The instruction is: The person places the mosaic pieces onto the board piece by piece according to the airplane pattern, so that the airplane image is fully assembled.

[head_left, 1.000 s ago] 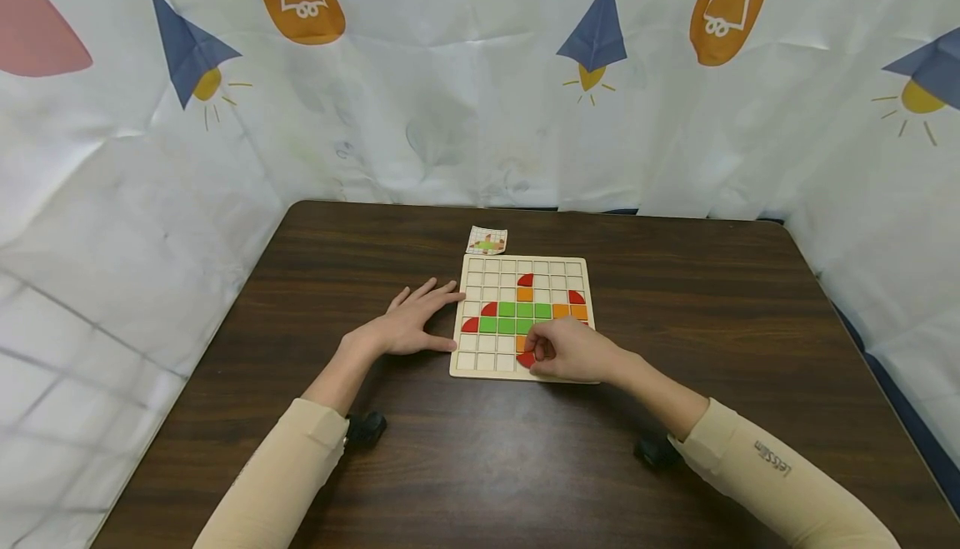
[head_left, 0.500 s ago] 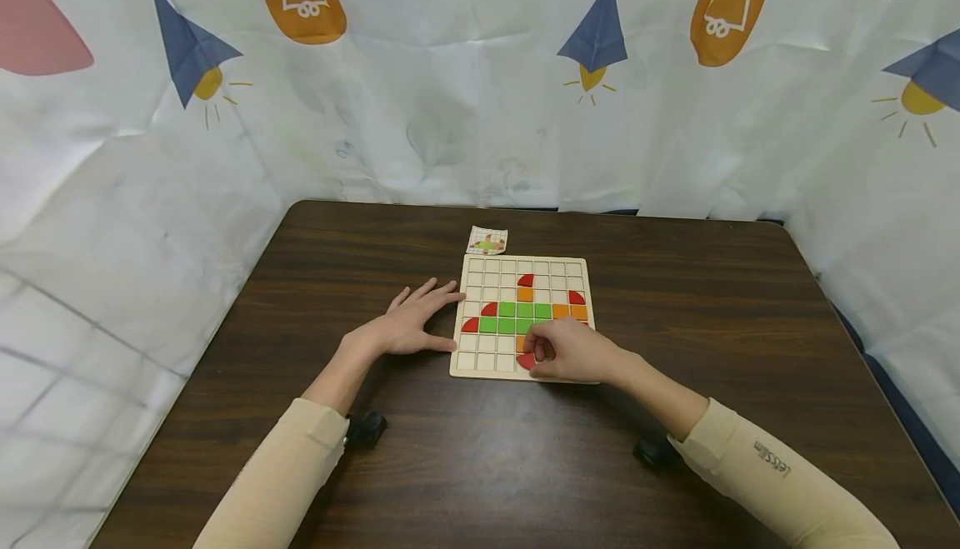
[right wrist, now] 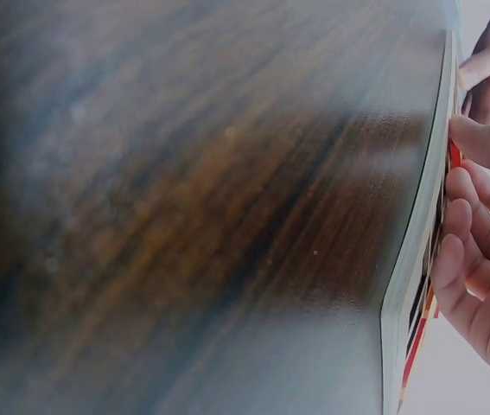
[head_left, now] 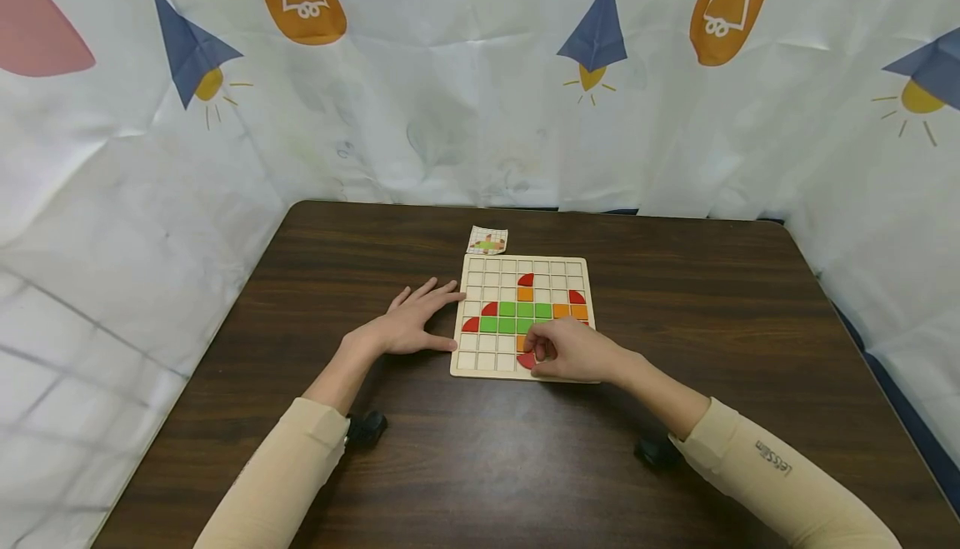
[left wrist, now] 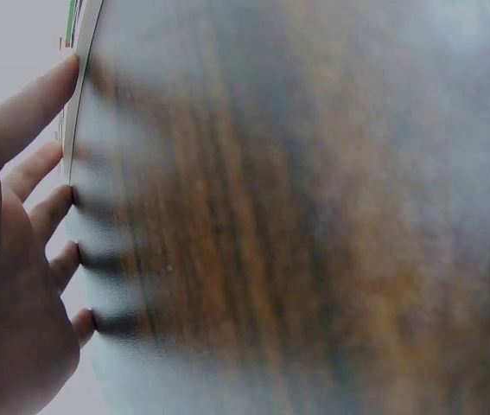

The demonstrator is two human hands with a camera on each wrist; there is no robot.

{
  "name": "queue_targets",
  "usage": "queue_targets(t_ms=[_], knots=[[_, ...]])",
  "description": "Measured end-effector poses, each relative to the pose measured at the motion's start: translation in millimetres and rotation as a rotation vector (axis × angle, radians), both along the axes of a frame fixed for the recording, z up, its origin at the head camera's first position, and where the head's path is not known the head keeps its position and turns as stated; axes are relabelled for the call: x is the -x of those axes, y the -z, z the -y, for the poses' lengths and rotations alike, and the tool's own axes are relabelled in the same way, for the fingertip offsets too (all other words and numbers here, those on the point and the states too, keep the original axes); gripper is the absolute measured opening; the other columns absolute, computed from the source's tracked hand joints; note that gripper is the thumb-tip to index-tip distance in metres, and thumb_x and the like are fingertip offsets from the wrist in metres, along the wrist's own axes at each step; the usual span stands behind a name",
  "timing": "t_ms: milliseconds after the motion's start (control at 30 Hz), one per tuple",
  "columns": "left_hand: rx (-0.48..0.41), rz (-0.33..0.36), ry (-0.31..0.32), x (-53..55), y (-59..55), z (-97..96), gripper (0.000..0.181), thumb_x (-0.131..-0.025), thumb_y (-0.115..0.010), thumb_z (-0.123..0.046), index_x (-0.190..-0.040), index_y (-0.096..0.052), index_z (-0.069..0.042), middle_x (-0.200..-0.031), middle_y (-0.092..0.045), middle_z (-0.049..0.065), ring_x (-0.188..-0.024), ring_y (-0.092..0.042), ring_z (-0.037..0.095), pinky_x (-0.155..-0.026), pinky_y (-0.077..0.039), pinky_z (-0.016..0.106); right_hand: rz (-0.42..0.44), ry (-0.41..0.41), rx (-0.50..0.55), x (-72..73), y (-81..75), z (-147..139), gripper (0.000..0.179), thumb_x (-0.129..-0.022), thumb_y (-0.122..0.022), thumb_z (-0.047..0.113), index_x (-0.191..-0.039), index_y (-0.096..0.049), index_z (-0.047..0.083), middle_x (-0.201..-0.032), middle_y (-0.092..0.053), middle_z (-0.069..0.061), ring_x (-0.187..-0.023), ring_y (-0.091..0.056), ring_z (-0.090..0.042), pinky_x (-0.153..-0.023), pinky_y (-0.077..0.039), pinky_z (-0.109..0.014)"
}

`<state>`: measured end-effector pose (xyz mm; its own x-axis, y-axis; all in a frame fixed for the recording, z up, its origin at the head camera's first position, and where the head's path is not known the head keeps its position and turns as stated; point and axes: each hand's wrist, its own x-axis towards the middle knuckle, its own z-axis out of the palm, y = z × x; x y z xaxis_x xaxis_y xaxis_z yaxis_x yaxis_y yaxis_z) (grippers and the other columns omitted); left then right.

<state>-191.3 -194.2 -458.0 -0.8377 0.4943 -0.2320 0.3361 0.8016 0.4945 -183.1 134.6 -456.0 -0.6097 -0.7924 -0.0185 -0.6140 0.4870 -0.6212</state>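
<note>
A pale wooden grid board (head_left: 475,361) lies on the table, bearing green squares (head_left: 507,325), orange squares (head_left: 561,311) and several red quarter-circle pieces. My left hand (head_left: 405,326) is spread at the board's left side. Its thumb and index fingertips rest on the rim, while the other fingers lie on the table. Over the board's lower right, my right hand (head_left: 576,351) pinches a red quarter-circle piece (head_left: 525,361) in the bottom row, below an orange square. In the right wrist view, red (right wrist: 455,155) shows between thumb and index finger. This hand covers part of the board.
A small pattern card (head_left: 487,241) with a coloured grid picture lies just beyond the board's far left corner. The dark wood table (head_left: 495,457) extends around the board. A printed white curtain (head_left: 450,132) hangs behind and at both sides.
</note>
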Motion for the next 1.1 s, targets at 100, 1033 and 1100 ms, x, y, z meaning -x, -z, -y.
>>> queue_targets(t_ms=[100,1033,1100], knots=[[0.001,0.0,0.001,0.5,0.7,-0.3,0.09,-0.091,-0.075,-0.053,-0.164,-0.031,-0.025,-0.171,-0.014,0.002,-0.157,-0.001,0.028,-0.121,0.002,0.061,0.004,-0.001,-0.005,0.3,-0.3,-1,0.021,-0.087,-0.084,0.015,-0.101,-0.069,0.011,-0.08,-0.058,0.01,-0.071,-0.054,-0.007,-0.065,-0.05,-0.026],[0.029,0.001,0.0,-0.8,-3.9,-2.9,0.086,-0.092,-0.072,-0.054,-0.163,-0.034,-0.023,-0.171,-0.016,0.006,-0.157,-0.002,0.032,-0.12,-0.002,0.064,0.066,0.134,0.068,10.7,-8.3,-59,0.012,-0.095,-0.076,0.013,-0.105,-0.071,0.008,-0.085,-0.064,0.009,-0.076,-0.058,-0.011,-0.068,-0.052,-0.027],[0.022,0.004,-0.003,-1.4,-6.0,-3.3,0.084,-0.093,-0.072,-0.053,-0.162,-0.035,-0.021,-0.17,-0.018,0.007,-0.157,-0.004,0.033,-0.12,-0.003,0.065,0.07,0.15,0.07,11.7,-9.9,-65,0.012,-0.096,-0.074,0.014,-0.106,-0.071,0.009,-0.087,-0.065,0.009,-0.077,-0.059,-0.012,-0.069,-0.052,-0.028]])
